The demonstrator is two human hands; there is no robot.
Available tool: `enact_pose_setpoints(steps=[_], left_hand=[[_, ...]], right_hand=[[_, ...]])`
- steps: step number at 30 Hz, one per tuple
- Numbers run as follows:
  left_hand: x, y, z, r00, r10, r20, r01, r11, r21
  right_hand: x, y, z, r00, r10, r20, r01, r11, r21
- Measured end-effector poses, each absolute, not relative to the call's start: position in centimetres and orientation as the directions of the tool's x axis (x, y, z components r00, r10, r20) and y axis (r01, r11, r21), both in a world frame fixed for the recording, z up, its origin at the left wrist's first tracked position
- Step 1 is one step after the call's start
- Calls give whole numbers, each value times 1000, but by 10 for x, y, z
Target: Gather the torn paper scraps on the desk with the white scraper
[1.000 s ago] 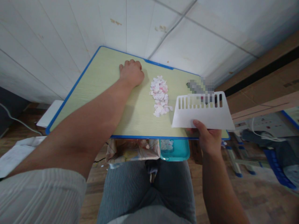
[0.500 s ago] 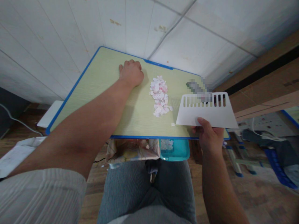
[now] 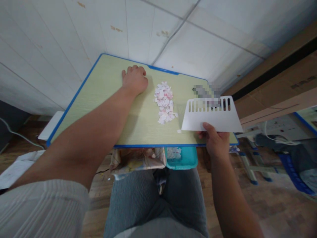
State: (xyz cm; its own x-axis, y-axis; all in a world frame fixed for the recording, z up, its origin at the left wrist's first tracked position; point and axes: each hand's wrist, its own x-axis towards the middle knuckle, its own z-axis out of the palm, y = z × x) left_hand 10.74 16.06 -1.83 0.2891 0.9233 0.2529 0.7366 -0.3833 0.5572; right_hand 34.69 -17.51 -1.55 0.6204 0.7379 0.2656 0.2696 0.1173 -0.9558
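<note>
My right hand [image 3: 218, 143] grips a white plastic scraper [image 3: 210, 119] by its near edge, thumb on top. A row of slots runs along the scraper's far side, and it is held above the right part of the pale green tabletop [image 3: 138, 132]. My left hand [image 3: 135, 79] rests palm down on the far left-middle of the tabletop, fingers bent and slightly apart, no object visible in it. Between the hands lies a pile of torn white and pinkish paper scraps [image 3: 164, 100]. One small scrap [image 3: 179, 131] sits apart, near the scraper's left corner.
Below the table's blue front edge are a turquoise basin [image 3: 184, 162] with paper bits inside and a patterned, fabric-like container [image 3: 138, 165]. A blurred-out object [image 3: 201, 91] lies beyond the scraper. Cardboard boxes [image 3: 279, 86] stand at right; a white wall [image 3: 109, 19] borders the back.
The whole scene has shifted slightly left in view as the camera turned. Both hands, the scraper and the paper pile keep nearly the same places relative to the table.
</note>
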Motion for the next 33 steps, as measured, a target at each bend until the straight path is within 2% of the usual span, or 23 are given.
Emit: enact_pose_setpoints(steps=[6,12,15,21,27,33], left_hand=[[109,133,10,344,893,290,769,-445,459],[131,68,35,676,676,292,566,-731,381],[129,20,27,751,609,255,505,-779,373],[113,-35,5,699,677,232,573,-724,385],[115,-38,4,660,729,180,648,-674,354],[114,-44,10,664,736,133,653,-657,377]], right_hand=[[341,-169,-15,619,740,262,279,105,-955],[338,-167,-17,629,746,217,206,109,-972],[338,-169,-20,630,753,190,169,105,-980],[338,-173,-22,597,787,156,178,59,-982],[335,-175,-18,585,796,157,212,36,-976],[325,-176,-16,607,781,148,237,-1,-971]])
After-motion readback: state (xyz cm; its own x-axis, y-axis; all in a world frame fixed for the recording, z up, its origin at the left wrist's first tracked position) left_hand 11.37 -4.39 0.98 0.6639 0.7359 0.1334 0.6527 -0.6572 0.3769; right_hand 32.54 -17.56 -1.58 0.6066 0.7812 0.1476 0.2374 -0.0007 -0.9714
